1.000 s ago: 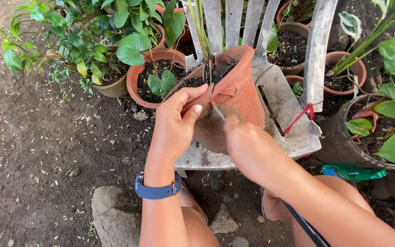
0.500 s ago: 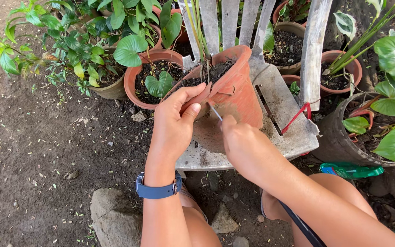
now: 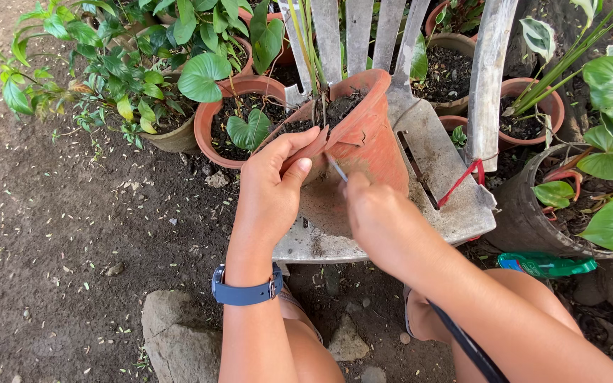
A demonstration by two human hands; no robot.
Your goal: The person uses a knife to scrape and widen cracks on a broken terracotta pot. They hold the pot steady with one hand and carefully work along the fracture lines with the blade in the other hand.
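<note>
Hands [image 3: 271, 188] at cracked terracotta pot [image 3: 370, 138]

You look down from your head camera, close over your left hand [image 3: 271, 188] and right hand [image 3: 381, 216]; it faces forward onto the chair seat [image 3: 434, 152] and soil; no second view.

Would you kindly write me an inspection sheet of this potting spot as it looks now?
Surface: weathered chair seat, dusted with soil.
Job's things: cracked terracotta pot tilted on the seat, soil inside; thin tool at the crack.
Clutter: green packet and stones on the ground.
Hands: left hand grips the pot rim; right hand holds the thin tool.
Cables: red string at the seat edge.
Surroundings: potted plants and bare soil ground.
</note>
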